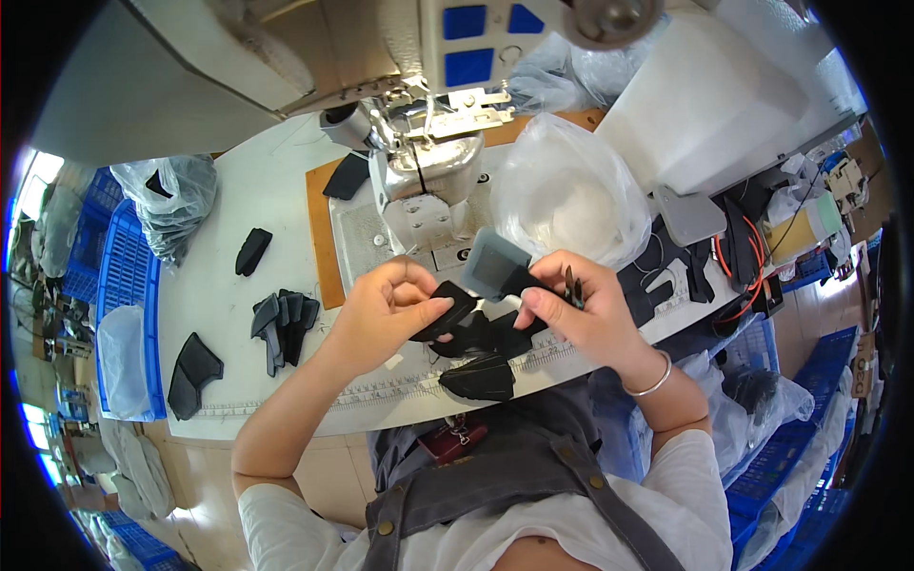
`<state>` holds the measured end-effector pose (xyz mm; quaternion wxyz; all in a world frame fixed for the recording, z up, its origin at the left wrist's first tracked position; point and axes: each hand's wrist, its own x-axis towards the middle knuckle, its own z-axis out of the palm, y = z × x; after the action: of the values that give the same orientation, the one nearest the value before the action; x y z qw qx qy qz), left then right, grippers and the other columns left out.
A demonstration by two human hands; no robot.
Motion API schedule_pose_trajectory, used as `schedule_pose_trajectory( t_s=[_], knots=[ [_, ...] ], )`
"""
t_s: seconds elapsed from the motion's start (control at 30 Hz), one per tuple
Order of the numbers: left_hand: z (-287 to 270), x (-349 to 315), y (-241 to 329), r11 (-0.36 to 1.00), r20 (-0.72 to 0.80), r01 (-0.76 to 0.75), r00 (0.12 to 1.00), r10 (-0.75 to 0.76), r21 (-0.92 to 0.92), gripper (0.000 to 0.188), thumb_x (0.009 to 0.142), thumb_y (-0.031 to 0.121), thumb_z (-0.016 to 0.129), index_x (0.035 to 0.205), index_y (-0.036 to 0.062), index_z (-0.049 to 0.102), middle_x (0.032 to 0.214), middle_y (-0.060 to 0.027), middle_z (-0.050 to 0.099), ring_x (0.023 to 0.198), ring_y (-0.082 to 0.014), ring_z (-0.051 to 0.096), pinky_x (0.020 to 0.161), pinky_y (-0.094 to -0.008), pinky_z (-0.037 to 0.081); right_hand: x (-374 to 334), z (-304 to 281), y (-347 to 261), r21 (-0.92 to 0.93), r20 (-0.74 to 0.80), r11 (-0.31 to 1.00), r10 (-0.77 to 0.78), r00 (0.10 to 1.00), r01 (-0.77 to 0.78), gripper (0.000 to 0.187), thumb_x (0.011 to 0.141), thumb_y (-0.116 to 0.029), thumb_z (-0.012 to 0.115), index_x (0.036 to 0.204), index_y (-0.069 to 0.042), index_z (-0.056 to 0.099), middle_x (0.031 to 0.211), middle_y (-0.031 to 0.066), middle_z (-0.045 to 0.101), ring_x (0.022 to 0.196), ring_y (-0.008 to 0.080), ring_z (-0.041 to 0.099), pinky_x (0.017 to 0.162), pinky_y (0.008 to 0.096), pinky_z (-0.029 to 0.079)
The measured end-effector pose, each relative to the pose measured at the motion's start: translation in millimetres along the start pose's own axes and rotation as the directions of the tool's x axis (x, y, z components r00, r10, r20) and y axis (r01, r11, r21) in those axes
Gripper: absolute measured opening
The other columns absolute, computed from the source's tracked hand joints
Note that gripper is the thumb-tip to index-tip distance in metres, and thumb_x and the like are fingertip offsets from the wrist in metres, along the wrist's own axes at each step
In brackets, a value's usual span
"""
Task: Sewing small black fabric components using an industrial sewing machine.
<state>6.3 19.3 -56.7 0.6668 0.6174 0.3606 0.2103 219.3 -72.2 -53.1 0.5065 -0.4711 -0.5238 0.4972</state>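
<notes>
Just in front of the sewing machine (433, 181), both my hands are raised over the table edge. My left hand (381, 309) pinches a small black fabric piece (449, 311) between thumb and fingers. My right hand (586, 309) grips a cut piece with a grey face and black end (495, 266). A dark, narrow tool, perhaps thread snips (573, 287), also sticks out of that hand. Below the hands, several black pieces (479, 378) lie loosely on the table by a printed ruler strip (395, 383); the hands partly cover them.
Left on the white table (224, 314) are a fanned stack of dark pieces (283, 324) and single ones. A blue crate (129, 276) adjoins the left edge. A clear plastic bag (571, 190) sits right of the machine, near a grey pad (690, 217) and an orange cord (757, 257).
</notes>
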Motion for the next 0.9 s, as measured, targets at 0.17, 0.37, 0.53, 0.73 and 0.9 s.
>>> schedule_pose_trajectory(
  t_s=[0.17,0.37,0.53,0.73,0.9],
  knots=[
    [7.7,-3.5,15.5,0.978,0.075,-0.118,0.988,0.132,-0.170,0.020,0.084,0.002,0.052,0.103,-0.0058,0.051,0.086,-0.0102,0.063,0.074,-0.0142,0.061,0.068,-0.0246,0.050,-2.7,22.3,-4.3,0.164,0.073,0.984,0.051,0.996,-0.063,0.014,0.083,-0.011,0.057,0.094,-0.003,0.054,0.068,0.0036,0.060,0.048,0.0043,0.045,0.043,0.0180,0.034],
    [4.7,-9.6,27.1,0.971,0.056,-0.085,0.993,0.100,-0.223,0.021,0.084,0.004,0.052,0.103,-0.0050,0.052,0.087,-0.0086,0.062,0.072,-0.0098,0.059,0.061,-0.0207,0.047,-3.7,24.6,-16.9,-0.484,0.074,0.696,-0.572,0.817,0.531,0.036,0.069,0.002,0.065,0.103,-0.007,0.061,0.074,0.0045,0.054,0.057,0.0124,0.051,0.049,0.0234,0.041],
    [3.6,-13.0,34.2,0.976,-0.037,-0.167,0.986,0.163,-0.136,0.013,0.083,0.001,0.050,0.096,-0.0027,0.051,0.083,-0.0097,0.062,0.069,-0.0079,0.057,0.052,-0.0186,0.045,-4.4,29.2,-14.2,-0.630,0.065,0.521,-0.704,0.708,0.576,0.039,0.068,0.003,0.064,0.107,-0.004,0.060,0.077,0.0060,0.052,0.058,0.0135,0.049,0.051,0.0231,0.041],
    [-6.5,-29.8,44.2,0.904,-0.200,-0.418,0.882,0.427,0.085,0.026,0.077,-0.001,0.056,0.070,0.0057,0.032,0.068,-0.0026,0.050,0.059,-0.0041,0.048,0.054,-0.0167,0.037,4.3,31.4,4.3,-0.465,-0.228,0.805,-0.511,0.829,0.368,0.029,0.074,0.003,0.060,0.102,-0.003,0.060,0.076,0.0046,0.054,0.054,0.0060,0.042,0.049,0.0190,0.035],
    [-5.0,-27.8,50.4,0.850,0.016,-0.465,0.879,0.477,0.247,0.027,0.074,0.001,0.064,0.064,0.0041,0.039,0.068,-0.0002,0.048,0.061,-0.0031,0.046,0.054,-0.0164,0.037,13.3,39.6,18.7,0.094,-0.323,0.981,-0.133,0.937,0.172,0.011,0.076,-0.002,0.062,0.087,-0.001,0.060,0.076,0.0008,0.058,0.058,0.0009,0.046,0.050,0.0153,0.035]
  ],
)
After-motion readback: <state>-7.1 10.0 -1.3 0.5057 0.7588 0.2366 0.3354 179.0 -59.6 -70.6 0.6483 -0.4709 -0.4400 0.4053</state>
